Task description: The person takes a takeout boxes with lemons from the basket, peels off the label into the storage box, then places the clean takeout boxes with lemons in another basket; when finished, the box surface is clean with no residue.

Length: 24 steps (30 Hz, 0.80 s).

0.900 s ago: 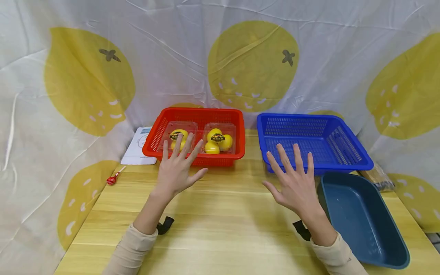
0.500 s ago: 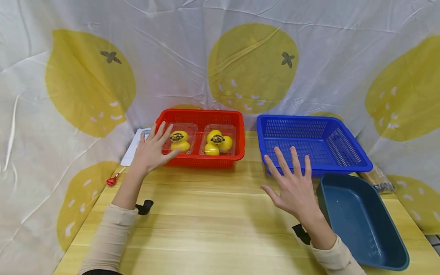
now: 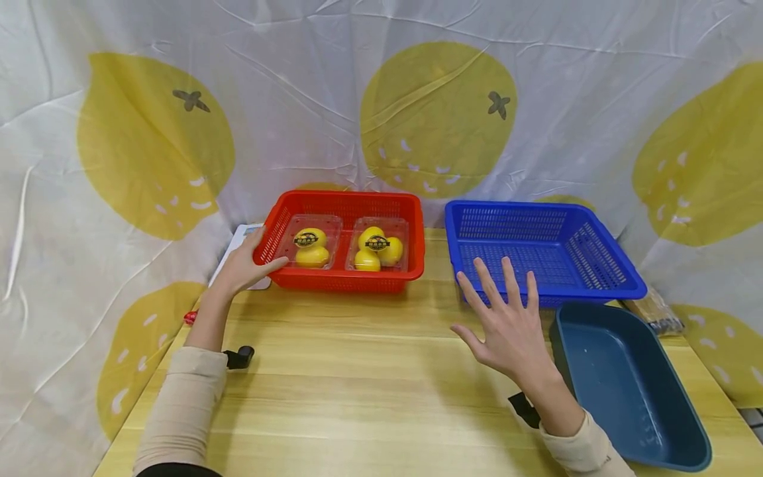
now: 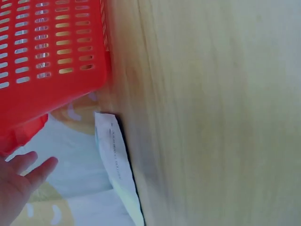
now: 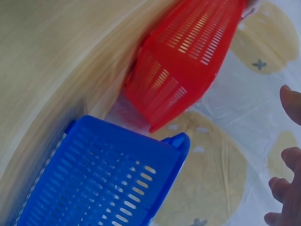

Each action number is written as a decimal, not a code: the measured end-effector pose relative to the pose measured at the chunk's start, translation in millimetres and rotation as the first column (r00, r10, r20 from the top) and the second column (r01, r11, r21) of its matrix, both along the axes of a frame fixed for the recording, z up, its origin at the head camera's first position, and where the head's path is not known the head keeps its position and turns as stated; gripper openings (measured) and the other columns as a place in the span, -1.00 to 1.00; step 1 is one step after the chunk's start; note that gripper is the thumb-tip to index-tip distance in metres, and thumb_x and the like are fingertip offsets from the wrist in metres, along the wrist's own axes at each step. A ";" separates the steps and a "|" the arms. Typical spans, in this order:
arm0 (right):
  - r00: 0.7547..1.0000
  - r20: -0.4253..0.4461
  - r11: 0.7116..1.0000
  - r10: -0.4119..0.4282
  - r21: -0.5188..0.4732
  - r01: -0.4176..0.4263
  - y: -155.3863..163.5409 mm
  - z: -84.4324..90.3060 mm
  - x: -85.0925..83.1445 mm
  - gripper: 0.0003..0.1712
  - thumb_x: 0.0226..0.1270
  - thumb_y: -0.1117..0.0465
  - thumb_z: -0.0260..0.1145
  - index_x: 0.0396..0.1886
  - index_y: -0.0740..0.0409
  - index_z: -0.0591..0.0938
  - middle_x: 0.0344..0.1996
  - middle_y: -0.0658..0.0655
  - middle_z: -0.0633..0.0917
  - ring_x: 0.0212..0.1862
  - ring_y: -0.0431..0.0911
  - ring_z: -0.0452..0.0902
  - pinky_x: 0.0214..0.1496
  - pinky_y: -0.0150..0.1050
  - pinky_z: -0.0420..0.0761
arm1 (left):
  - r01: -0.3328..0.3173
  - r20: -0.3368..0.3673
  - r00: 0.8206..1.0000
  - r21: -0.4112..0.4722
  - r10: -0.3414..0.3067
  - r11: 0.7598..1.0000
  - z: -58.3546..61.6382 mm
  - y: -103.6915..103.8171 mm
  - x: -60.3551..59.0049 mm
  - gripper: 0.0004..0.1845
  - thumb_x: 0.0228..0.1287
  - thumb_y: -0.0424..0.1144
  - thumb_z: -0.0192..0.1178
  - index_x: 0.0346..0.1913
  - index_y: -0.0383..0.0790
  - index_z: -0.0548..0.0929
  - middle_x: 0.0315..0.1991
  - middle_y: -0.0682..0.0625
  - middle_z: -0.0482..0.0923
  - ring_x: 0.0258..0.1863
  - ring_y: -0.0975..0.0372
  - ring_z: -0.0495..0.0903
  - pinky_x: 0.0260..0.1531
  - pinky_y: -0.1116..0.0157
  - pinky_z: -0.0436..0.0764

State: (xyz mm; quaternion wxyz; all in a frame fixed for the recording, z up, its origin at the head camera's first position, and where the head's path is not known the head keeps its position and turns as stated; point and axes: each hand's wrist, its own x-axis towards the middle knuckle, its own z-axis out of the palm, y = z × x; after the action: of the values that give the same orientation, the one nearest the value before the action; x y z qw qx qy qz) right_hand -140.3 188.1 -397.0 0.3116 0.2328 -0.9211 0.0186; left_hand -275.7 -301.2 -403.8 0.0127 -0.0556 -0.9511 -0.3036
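At the left front corner of a red plastic basket (image 3: 340, 281) is my left hand (image 3: 240, 266), its thumb stretched over the front rim and its fingers beside the left side. Whether it touches the rim I cannot tell. Inside the basket lie two clear plastic boxes of yellow fruit, a left box (image 3: 311, 246) and a right box (image 3: 378, 246), each with a dark label. My right hand (image 3: 511, 334), fingers spread and holding nothing, hovers in front of a blue plastic basket (image 3: 548, 291). The right wrist view catches only some of its fingertips at the edge.
A dark teal basin (image 3: 626, 391) stands at the right, close to the blue basket. Behind it lies a brown packet (image 3: 656, 310). A white sheet (image 4: 115, 155) lies left of the red basket, and a red lollipop (image 3: 190, 318) is partly hidden by my left forearm. A lemon-print cloth (image 3: 298, 99) hangs behind.
My left hand has moved left from in front of the red basket to its left corner, then lowered beside the rim. My right hand has barely shifted.
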 end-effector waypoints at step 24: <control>0.998 0.030 0.998 0.051 0.037 -0.052 -6.7 12.5 -9.0 -0.13 0.36 -0.48 -0.27 0.48 -0.12 0.30 0.53 0.18 0.16 0.55 0.26 -0.15 0.46 0.41 -0.12 | -0.041 -0.009 0.999 0.234 0.044 0.971 -24.3 -6.2 -0.5 0.03 0.22 0.23 0.20 0.58 -0.06 -0.11 0.59 -0.13 -0.11 0.49 -0.16 0.04 0.31 -0.25 0.29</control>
State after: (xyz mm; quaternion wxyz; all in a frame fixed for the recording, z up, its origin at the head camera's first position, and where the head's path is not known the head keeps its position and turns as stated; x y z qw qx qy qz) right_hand -149.3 181.4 -384.6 0.2930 0.2620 -0.9194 0.0126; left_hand -276.2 -307.4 -428.1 0.0325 -0.0354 -0.9095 -0.4129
